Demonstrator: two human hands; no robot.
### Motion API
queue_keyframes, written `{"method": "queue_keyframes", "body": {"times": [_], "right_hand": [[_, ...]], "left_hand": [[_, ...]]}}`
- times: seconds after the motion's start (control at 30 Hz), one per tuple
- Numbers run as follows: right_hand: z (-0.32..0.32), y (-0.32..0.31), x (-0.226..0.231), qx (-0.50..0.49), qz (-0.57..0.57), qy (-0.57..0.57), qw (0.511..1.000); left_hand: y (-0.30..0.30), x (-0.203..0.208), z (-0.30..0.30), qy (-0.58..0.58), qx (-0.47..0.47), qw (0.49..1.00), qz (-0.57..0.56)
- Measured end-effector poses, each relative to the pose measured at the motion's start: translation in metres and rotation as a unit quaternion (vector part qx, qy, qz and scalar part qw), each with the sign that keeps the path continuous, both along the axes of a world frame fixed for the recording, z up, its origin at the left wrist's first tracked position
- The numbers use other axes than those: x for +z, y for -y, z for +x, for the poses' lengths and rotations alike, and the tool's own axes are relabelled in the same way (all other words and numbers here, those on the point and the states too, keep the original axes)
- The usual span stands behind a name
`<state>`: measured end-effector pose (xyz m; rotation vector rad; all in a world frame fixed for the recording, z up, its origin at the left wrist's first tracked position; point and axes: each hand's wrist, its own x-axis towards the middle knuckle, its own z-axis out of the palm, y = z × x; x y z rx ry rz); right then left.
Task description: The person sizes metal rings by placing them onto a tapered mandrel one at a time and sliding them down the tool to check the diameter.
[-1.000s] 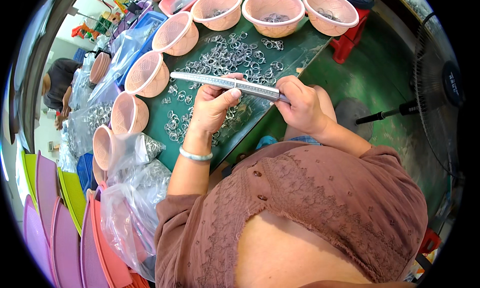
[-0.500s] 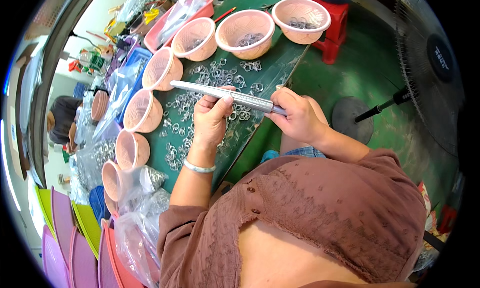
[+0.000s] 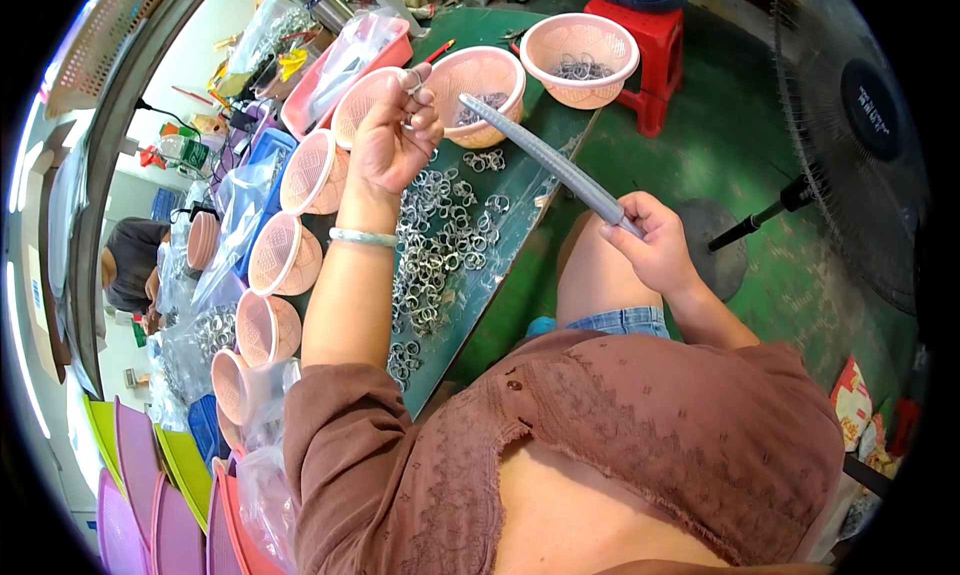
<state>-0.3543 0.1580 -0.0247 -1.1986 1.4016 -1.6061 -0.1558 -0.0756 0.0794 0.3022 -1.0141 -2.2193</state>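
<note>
My right hand (image 3: 655, 243) is wrapped round the handle of a tapered metal ring mandrel (image 3: 555, 165). Its narrow tip points up and left, ending in front of a pink basket (image 3: 505, 60) that holds some rings. Raised over the far row of baskets, my left hand (image 3: 393, 140) pinches a small silver ring (image 3: 414, 83) between thumb and fingers, apart from the mandrel. Many loose silver rings (image 3: 430, 245) lie scattered on the green tabletop (image 3: 500, 295), to the right of my left forearm.
Pink baskets line the table's far and left sides; the far right basket (image 3: 580, 60) contains rings. Plastic bags (image 3: 265, 505) lie at the left. A red stool (image 3: 655, 65), a black fan (image 3: 850, 125) and its base stand on the right. Another person (image 3: 130, 260) appears at far left.
My left hand has left the mandrel and moved up and away, carrying a ring. My right hand has lowered to the right with the mandrel, which now tilts more steeply.
</note>
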Motion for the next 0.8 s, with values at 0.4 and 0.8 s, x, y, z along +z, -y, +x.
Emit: {"method": "queue_keyframes", "body": {"times": [0.4,0.8], "right_hand": [[-0.002,0.002,-0.007,0.013,-0.008,0.032,0.999],[-0.007,0.001,-0.01,0.008,-0.011,0.056,0.998]], "left_hand": [[0.004,-0.01,0.008,-0.07,-0.115,0.991,0.016],[0.015,-0.008,-0.003,-0.01,-0.085,0.995,0.057]]}}
